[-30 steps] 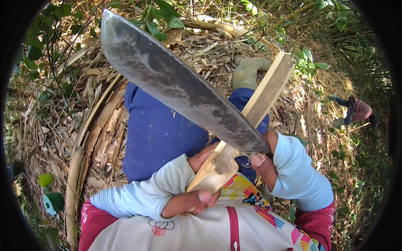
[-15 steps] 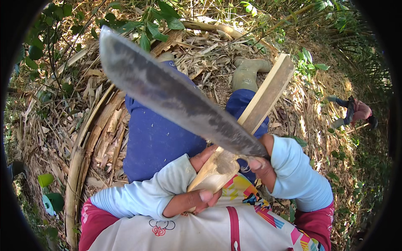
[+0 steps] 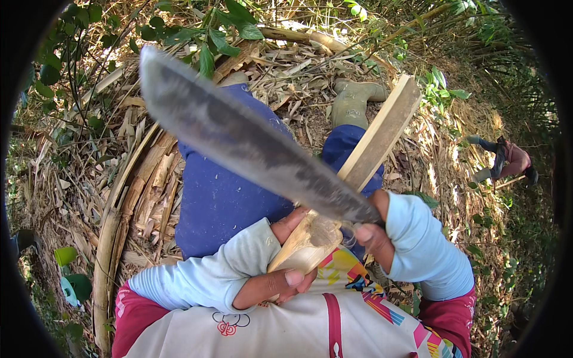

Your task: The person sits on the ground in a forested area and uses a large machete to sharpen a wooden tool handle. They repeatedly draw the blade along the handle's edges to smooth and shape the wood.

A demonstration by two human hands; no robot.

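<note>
My right hand is closed at the base of a machete, whose handle is hidden by the hand and sleeve. The broad dark blade points up and left, slightly blurred, and crosses in front of a split length of pale wood. The wood slants from my lap toward the far right. Its near end has a carved, hollowed face. My left hand grips that near end, thumb on the near side and fingers beneath. Thin shavings curl beside my right thumb.
My blue-trousered legs and an olive boot lie beyond my hands. Long split stalks curve along the left. Dry leaves and chips cover the ground. A green plant hangs at the upper left. Another person bends at the far right.
The machete's blade tip has dropped slightly toward me. Both hands and the wood stay nearly where they were.
</note>
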